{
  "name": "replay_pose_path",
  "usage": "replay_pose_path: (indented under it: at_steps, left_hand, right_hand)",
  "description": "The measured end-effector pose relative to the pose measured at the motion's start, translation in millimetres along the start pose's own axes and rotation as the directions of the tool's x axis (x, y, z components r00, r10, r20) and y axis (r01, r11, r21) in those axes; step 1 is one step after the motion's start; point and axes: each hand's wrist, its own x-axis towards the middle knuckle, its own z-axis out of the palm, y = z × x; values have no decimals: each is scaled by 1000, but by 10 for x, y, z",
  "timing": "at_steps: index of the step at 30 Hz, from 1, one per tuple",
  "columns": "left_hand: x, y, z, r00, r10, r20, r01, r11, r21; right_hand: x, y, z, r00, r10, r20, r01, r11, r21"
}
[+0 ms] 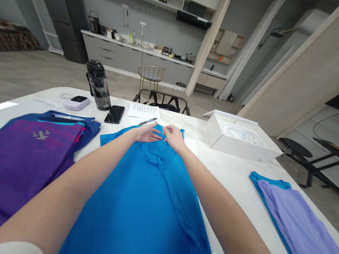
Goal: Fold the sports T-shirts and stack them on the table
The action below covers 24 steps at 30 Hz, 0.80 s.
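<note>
A blue shirt lies spread over the middle of the white table, with folds around its neckline and down its right side. Above the shirt's far end is my left hand, its fingers apart and nothing held in it. Close beside it, my right hand has its fingers drawn together in a pinch near the collar; whatever is between the fingertips is too small to make out. A pen lies just beyond my left hand.
Purple and dark blue shirts lie stacked left. Behind are a bottle, phone, lilac device and printed paper. To the right are a white box and folded lilac and blue garments.
</note>
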Motion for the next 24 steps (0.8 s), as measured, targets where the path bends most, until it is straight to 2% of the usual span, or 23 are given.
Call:
replay_pose_path:
  at_steps: [2, 3, 5, 7, 9, 12, 15, 18, 21, 24]
  left_hand:
    - [-158, -71, -102, 997, -71, 21, 71, 997, 24]
    - [-214, -98, -99, 997, -74, -23, 75, 993, 92]
    - [-289, -139, -21, 983, 12, -184, 52, 938, 343]
    - [-325, -172, 92, 945, 141, -295, 59, 814, 578]
    - [-348, -204, 186, 931, 195, -309, 79, 718, 691]
    - [-409, -233, 276, 930, 261, -260, 8, 690, 723]
    - [-500, -188, 350, 867, 449, -218, -184, 694, 696]
    - [-529, -47, 397, 834, 514, -203, -308, 737, 602]
    - [-409, 91, 330, 800, 532, -277, -302, 757, 580]
    - [-205, 75, 166, 792, 493, -361, -173, 748, 641]
  right_hand:
    - [76, 294, -86, 991, -63, -116, 24, 951, -308]
    - [109, 446, -166, 986, -62, -154, -13, 896, -443]
    - [172, 721, -329, 987, -26, -161, -81, 776, -625]
    - [229, 924, -429, 994, 11, -108, -82, 726, -683]
    - [274, 1051, -447, 999, 0, -48, -33, 729, -684]
    - [322, 1138, -414, 997, -65, -45, 22, 774, -632]
    - [368, 1153, -461, 977, -88, -196, -26, 857, -514]
    - [434, 1108, -601, 934, -57, -351, -91, 917, -390]
    - [497, 1035, -689, 911, 24, -411, -172, 929, -326]
    - [510, 1011, -622, 903, 72, -424, -249, 891, -380]
